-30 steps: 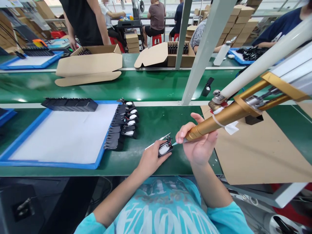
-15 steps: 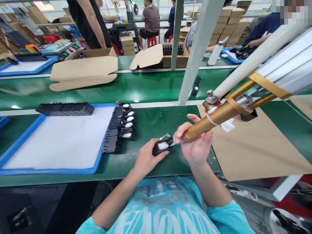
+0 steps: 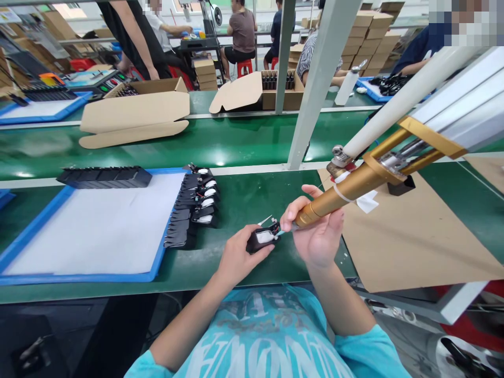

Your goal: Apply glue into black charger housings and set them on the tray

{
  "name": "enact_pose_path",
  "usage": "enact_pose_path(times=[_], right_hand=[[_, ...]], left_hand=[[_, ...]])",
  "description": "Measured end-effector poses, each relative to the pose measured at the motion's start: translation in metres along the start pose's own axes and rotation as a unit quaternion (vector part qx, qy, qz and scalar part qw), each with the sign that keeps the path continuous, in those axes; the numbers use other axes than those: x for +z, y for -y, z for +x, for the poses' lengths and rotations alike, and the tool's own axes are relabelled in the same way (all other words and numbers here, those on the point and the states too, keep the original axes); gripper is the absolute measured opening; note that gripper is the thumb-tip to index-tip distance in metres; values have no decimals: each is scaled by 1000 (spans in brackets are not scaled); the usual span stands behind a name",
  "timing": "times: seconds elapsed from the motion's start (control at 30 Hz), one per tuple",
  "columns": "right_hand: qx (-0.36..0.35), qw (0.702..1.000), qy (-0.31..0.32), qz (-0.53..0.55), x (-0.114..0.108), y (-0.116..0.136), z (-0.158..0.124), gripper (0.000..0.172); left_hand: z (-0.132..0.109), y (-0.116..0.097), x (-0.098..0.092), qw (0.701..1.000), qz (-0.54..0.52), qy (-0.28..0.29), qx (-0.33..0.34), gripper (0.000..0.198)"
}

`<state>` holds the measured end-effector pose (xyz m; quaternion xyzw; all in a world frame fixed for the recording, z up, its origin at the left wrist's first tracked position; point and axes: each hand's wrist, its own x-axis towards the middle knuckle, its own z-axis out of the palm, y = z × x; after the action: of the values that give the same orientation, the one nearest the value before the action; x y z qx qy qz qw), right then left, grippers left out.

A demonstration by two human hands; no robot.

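My left hand [image 3: 236, 257] is closed on a small black part with a white inset [image 3: 260, 239], holding it just above the green bench. My right hand [image 3: 317, 231] grips the gold barrel of a hanging power screwdriver [image 3: 346, 191], whose tip touches the part's right end. A thin silver piece sticks up from the part. To the left, a row of similar black parts [image 3: 197, 202] lies along the right edge of a blue-framed white tray [image 3: 90, 231].
A black holder [image 3: 104, 176] lies at the tray's back. Brown cardboard sheet [image 3: 409, 236] covers the bench to my right. A grey post [image 3: 318, 79] rises behind my hands. Open cartons [image 3: 136, 107] sit beyond the green conveyor; other people work at the far benches.
The left hand has turned the black part from upright to lying sideways and lifted it slightly. The screwdriver tip stays at the part. The view has shifted a little.
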<state>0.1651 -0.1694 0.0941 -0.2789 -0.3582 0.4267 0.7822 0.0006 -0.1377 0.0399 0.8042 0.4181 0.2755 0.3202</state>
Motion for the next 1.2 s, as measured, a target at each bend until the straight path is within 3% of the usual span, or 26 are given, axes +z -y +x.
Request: enact_pose_path(times=[0.43,0.8,1.0,1.2], right_hand=[[-2,1000,5,-8,5,-5,6,53],[5,1000,8,-14,15,-6,6,52],[14,1000,5,-23,15,-7,5,52],[3,1000,22,9,16,-7,4,39]], left_hand=[[4,5,14,994,-108,8,-31,44],[6,1,33,992,-126,-24,14,44],[7,-3,33,990,-137,-34,26,42],[9,-5,32,988,-138,-45,46,41]])
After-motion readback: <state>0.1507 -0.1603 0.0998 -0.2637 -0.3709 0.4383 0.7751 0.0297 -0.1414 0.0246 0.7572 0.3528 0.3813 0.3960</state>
